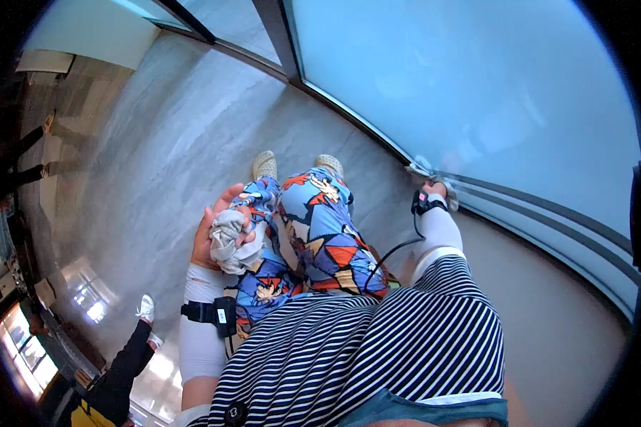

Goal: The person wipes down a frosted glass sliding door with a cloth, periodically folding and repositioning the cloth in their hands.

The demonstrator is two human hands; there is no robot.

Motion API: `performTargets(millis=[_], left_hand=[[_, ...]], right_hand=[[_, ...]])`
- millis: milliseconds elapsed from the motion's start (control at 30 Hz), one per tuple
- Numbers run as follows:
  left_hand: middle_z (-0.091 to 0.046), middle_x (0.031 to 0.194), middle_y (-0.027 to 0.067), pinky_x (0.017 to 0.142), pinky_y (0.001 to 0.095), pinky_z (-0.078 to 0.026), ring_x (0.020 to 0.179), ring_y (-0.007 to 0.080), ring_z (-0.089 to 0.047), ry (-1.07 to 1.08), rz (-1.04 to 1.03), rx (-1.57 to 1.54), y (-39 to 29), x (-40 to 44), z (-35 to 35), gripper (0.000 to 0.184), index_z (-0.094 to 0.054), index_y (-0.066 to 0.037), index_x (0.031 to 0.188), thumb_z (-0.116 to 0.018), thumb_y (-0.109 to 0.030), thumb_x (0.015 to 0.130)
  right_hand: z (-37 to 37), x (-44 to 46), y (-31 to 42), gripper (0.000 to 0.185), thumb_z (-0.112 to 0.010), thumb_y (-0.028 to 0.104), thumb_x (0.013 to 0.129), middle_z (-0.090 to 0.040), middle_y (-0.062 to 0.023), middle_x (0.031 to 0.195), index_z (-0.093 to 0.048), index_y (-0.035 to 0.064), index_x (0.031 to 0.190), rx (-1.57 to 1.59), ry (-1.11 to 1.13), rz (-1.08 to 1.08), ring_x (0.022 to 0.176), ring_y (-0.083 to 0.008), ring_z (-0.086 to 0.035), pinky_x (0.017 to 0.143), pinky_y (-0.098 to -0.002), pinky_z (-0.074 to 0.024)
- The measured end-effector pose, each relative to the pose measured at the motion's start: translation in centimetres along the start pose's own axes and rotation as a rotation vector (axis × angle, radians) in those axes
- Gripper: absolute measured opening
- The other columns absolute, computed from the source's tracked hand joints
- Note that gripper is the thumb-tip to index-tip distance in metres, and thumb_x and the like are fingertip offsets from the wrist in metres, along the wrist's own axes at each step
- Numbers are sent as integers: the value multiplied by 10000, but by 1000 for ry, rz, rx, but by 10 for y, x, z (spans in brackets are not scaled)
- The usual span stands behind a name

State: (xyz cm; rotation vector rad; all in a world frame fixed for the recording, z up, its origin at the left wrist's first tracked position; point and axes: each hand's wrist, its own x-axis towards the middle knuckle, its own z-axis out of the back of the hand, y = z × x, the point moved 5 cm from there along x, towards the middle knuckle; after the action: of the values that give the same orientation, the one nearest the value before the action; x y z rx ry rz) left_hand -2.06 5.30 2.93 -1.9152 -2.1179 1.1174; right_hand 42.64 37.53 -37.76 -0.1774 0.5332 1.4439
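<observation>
Grey cloth [229, 240] — bunched in the left fingers [229, 195].

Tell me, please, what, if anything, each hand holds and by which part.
The left hand holds a grey cloth by its bunched upper part. The right hand holds a pale cloth at the glass; its grip point is unclear.

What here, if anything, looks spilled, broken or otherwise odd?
No spill or breakage stands out. Slightly odd is the black cable looping from the device strapped behind the right hand; it might snag. The crumpled grey cloth in the left hand and the pale cloth in the right, by the frosted glass, look ordinary.
</observation>
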Motion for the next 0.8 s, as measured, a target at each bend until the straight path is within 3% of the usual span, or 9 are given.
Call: performTargets(millis=[200,333,400,433,500,567,600,667,800], left_hand=[[-554,941,115,689,321,-456,610,128,-533,4,-22,16,-11,-3,2,688,-294,-90,1475,-450,-544,981],[-564,918,101,676,309,-491,631,137,-533,-45,-15,-19,-11,-3,3,751,-318,-61,1446,-507,-579,935],[-555,935,120,689,328,-451,608,139,-526,4,-13,-56,-12,-4,3,688,-305,-84,1466,-459,-544,978],[-555,928,126,685,328,-448,607,141,-521,-22,-12,-60,-14,-3,-1,692,-304,-80,1464,-466,-543,975],[-554,923,128,684,329,-447,607,140,-519,-38,-17,-70,-16,-3,-3,698,-302,-77,1465,-465,-545,975],[-550,915,129,681,333,-447,605,138,-510,-48,-24,-93,-15,-4,-4,707,-299,-67,1465,-460,-551,974],[-550,915,129,681,333,-447,605,138,-510,-44,-31,-98,-16,-4,-5,707,-299,-67,1465,-460,-551,974],[-548,916,127,682,335,-449,604,139,-505,-8,4,-48,-19,-3,-12,705,-302,-66,1463,-462,-547,974],[-553,921,126,657,314,-453,600,143,-503,-36,26,-28,-23,0,-22,697,-311,-58,1458,-474,-533,974]], right_hand=[[-20,-3,177,357,-642,304,803,-708,-205,982,-711,18,1006,42,50,215,918,-363,-688,813,-430,-517],[-65,1,320,362,-656,316,857,-706,-200,1018,-684,24,1069,412,119,385,964,-345,-680,852,-409,-505],[-55,-12,390,307,-649,284,874,-709,-158,1003,-673,41,1059,385,-113,564,954,-308,-670,886,-385,-493],[-67,-5,417,289,-604,246,903,-673,-121,1101,-638,55,1116,388,35,529,1029,-265,-624,924,-358,-477],[-211,98,447,255,-503,159,954,-605,-89,1221,-591,55,1171,910,104,479,1127,-216,-547,991,-387,-446],[-101,18,475,259,-459,129,971,-603,-97,1232,-590,49,1179,1862,677,-239,1138,-231,-547,1013,-412,-436],[-65,-8,484,264,-437,114,979,-602,-101,1238,-590,46,1183,2046,745,-419,1143,-239,-548,1024,-425,-431],[-25,-32,500,280,-394,83,995,-601,-109,1250,-589,39,1191,2205,828,-537,1154,-254,-548,1046,-451,-420],[97,-96,530,245,-431,87,990,-613,-139,1225,-600,3,1146,2332,881,-324,1150,-305,-554,1036,-498,-435]])
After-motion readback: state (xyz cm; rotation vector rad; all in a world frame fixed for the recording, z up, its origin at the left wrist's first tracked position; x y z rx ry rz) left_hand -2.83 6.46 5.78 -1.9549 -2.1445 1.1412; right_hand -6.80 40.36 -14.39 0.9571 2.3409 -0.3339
